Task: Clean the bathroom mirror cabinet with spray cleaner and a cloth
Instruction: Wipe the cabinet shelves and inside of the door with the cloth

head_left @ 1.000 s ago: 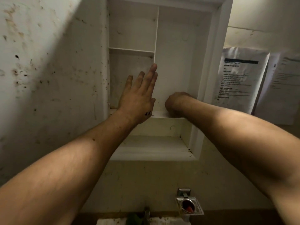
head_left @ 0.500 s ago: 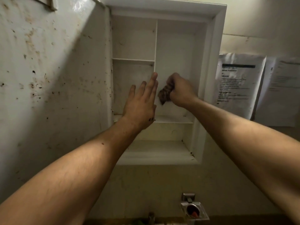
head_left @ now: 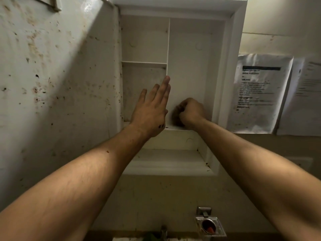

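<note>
Several compartments: white boxy cabinet (head_left: 233,49) with thin flat shelves.
Left hand (head_left: 149,117): fingers straight and close together, raised at the upright divider (head_left: 168,46).
Right hand (head_left: 192,110): fingers curled tight round a crumpled brown cloth (head_left: 176,117), at 3 o'clock of the left hand, low in the right compartment.
Door (head_left: 60,84): at 9 o'clock, pale, rust-speckled.

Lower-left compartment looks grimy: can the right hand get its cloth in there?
Probably not directly: the left hand lies flat across the lower-left compartment, and the divider separates it from the right hand and cloth.
</note>
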